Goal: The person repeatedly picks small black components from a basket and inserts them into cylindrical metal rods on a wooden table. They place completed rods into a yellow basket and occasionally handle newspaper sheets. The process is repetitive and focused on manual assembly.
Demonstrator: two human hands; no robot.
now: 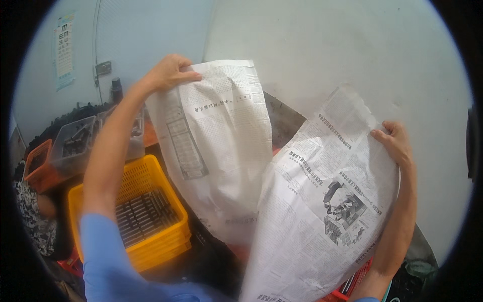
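Observation:
My left hand (173,73) pinches the top edge of a newspaper sheet (226,147), which hangs down with slight creases. Off to the right, my right hand (394,141) grips the side edge of another piece of newspaper (298,215), tilted and bearing print and a picture. The right piece overlaps the left one low in the middle; whether the two are joined there, I cannot tell. Under my left forearm stands a yellow plastic basket (162,241) holding rows of dark metal bars (147,215).
Clear plastic bins (71,139) with dark parts and an orange basket (37,162) stand at left, near a dark bottle (116,90). A red basket (358,275) shows partly below the paper at right. A pale wall (339,45) rises ahead. At far left is another person's patterned clothing (36,219).

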